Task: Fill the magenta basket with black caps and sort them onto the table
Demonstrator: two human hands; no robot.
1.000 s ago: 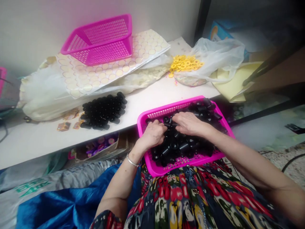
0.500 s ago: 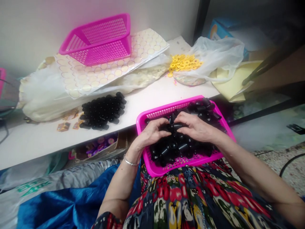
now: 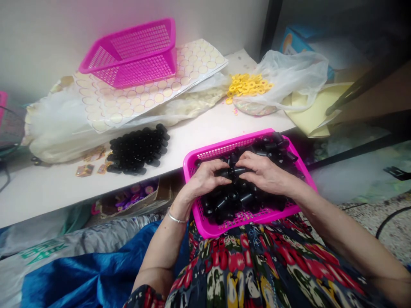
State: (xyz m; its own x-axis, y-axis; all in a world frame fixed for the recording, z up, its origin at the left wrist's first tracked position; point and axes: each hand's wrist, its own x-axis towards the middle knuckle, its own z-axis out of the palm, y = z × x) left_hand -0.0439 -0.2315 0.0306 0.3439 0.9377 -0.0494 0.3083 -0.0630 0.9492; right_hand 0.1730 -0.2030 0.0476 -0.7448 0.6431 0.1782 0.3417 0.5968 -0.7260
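Observation:
A pink plastic basket (image 3: 205,229) rests on my lap, filled with black cylindrical plastic pieces (image 3: 247,199). Above the pile my left hand (image 3: 207,176) pinches a black plastic piece (image 3: 224,172) between thumb and fingers. Facing it, my right hand (image 3: 261,172) grips another black plastic piece (image 3: 239,171). The two pieces meet end to end between my fingertips; whether they are joined I cannot tell. On the table to the left lies a tight group of similar black pieces (image 3: 136,149), set side by side.
Behind stands another pink basket (image 3: 141,64) on sheets of round stickers (image 3: 154,100). Yellow ring-shaped pieces (image 3: 248,84) lie by a clear plastic bag (image 3: 289,77). The white table's front edge (image 3: 167,171) runs beyond my basket, with a cardboard box (image 3: 157,196) below.
The black pieces between my hands have come into line, end to end, and show more plainly. Both hands have hardly shifted.

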